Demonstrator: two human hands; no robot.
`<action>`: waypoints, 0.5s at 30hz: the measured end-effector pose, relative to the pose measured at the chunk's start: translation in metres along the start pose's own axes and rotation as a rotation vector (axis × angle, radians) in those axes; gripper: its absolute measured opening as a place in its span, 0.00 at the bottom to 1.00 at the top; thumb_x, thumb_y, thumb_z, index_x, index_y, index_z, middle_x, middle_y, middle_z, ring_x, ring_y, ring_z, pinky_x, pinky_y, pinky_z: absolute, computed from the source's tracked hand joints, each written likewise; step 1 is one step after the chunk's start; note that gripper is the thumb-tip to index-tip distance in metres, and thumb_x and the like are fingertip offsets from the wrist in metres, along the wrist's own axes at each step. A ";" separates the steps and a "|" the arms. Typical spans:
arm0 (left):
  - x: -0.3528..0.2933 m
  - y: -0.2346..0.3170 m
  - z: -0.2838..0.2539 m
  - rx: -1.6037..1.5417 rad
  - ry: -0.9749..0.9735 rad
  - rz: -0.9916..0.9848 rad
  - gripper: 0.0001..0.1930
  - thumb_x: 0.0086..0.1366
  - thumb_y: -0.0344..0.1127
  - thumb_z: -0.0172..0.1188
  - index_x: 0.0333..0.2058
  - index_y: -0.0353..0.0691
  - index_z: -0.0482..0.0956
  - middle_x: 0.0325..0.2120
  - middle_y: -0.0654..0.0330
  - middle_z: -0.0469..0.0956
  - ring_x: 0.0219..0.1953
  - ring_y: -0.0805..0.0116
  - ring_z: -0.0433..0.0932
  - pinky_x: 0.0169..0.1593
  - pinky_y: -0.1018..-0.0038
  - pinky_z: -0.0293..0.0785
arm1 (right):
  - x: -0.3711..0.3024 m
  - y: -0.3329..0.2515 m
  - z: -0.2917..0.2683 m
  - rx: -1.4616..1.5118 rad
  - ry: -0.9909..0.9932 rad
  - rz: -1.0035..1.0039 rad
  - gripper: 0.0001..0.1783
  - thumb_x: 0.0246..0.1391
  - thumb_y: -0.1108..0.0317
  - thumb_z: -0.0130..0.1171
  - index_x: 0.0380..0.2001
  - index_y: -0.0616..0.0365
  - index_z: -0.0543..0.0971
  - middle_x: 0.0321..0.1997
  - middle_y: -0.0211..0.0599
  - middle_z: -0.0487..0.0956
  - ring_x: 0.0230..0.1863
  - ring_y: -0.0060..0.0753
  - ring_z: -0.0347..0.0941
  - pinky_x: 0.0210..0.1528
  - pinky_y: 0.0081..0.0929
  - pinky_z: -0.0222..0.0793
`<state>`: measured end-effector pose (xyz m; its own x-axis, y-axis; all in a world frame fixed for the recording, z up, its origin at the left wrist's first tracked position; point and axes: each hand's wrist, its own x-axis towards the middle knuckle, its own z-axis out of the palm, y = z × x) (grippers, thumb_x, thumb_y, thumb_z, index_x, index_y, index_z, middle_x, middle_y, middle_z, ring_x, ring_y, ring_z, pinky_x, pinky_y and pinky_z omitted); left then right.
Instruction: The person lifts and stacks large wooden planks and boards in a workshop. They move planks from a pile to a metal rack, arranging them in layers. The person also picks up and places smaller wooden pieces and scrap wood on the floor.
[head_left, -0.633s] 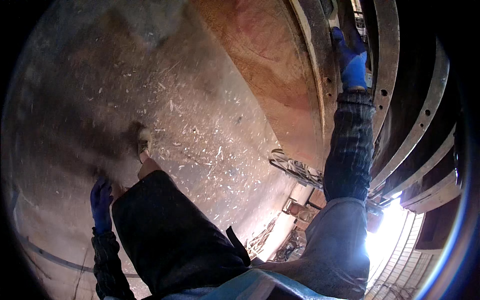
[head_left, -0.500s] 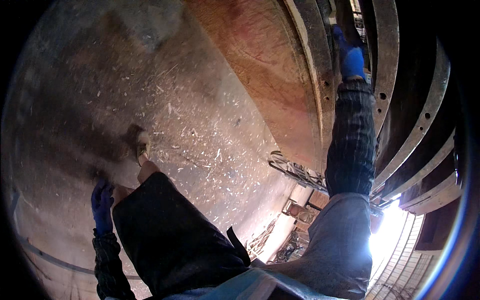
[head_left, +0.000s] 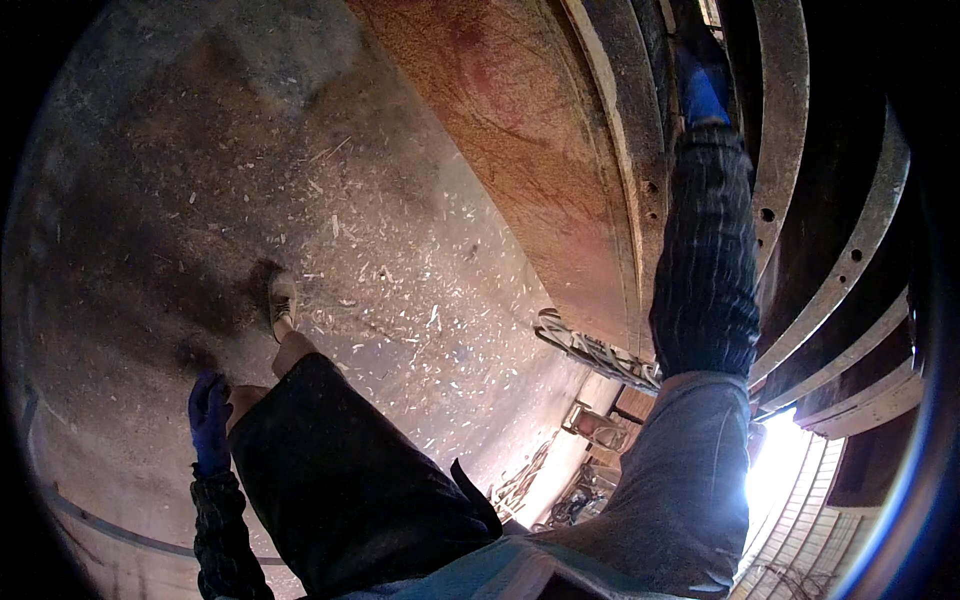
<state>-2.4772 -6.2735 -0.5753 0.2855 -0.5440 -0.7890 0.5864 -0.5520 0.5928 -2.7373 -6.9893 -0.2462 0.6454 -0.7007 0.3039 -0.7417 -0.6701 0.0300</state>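
Note:
My right hand [head_left: 704, 97], in a blue glove, reaches far forward into a dark gap between curved metal bars [head_left: 785, 120]. Its fingers fade into the shadow, so I cannot make out what they touch or hold. Left of that arm stands a large rusty brown metal panel [head_left: 520, 130] with a rim of holed bars. My left hand [head_left: 209, 425], in a blue-purple glove, hangs low at my side next to my knee. Its fingers are loosely bent and apart, with nothing seen in them. Dark striped sleeves cover both forearms.
Pale chips and scraps lie over the concrete floor [head_left: 380, 270]. A bundle of bent strips [head_left: 590, 350] lies at the panel's lower end, with more clutter below it. Bright light comes in at the lower right, beside a tiled surface [head_left: 800, 520]. My shoe [head_left: 283, 297] rests on the floor.
My right hand has gone further forward and deeper into the gap between the bars. The left hand still hangs by my knee, slightly lower in the view.

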 end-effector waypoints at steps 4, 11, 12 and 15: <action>0.014 -0.031 -0.020 0.017 -0.068 0.061 0.20 0.65 0.38 0.55 0.54 0.43 0.68 0.50 0.60 0.72 0.51 0.67 0.71 0.52 0.70 0.68 | 0.023 0.023 0.001 0.084 -0.044 -0.085 0.27 0.60 0.50 0.43 0.52 0.60 0.72 0.53 0.41 0.75 0.54 0.40 0.70 0.54 0.30 0.63; 0.007 0.000 -0.002 -0.084 0.015 -0.009 0.21 0.64 0.40 0.56 0.54 0.42 0.68 0.49 0.60 0.72 0.50 0.67 0.71 0.53 0.70 0.68 | 0.018 -0.041 -0.001 -0.350 -0.013 0.052 0.32 0.57 0.43 0.44 0.54 0.58 0.71 0.53 0.44 0.75 0.54 0.43 0.69 0.51 0.35 0.65; 0.006 -0.006 -0.008 -0.074 0.039 0.034 0.21 0.64 0.40 0.56 0.54 0.42 0.68 0.49 0.60 0.72 0.51 0.67 0.71 0.53 0.70 0.68 | 0.029 -0.085 0.013 -0.281 0.010 -0.018 0.32 0.57 0.43 0.45 0.54 0.57 0.70 0.52 0.44 0.75 0.53 0.43 0.70 0.51 0.36 0.65; 0.004 -0.014 -0.023 -0.031 -0.027 0.186 0.22 0.64 0.42 0.56 0.55 0.43 0.68 0.50 0.60 0.71 0.52 0.66 0.71 0.53 0.69 0.68 | 0.050 -0.087 0.007 -0.327 -0.013 0.002 0.32 0.57 0.44 0.46 0.55 0.57 0.70 0.50 0.45 0.76 0.51 0.43 0.70 0.49 0.36 0.66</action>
<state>-2.4669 -6.2531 -0.5905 0.3707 -0.6518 -0.6616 0.5488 -0.4209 0.7223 -2.6387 -6.9678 -0.2400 0.6449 -0.7063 0.2921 -0.7607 -0.5563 0.3343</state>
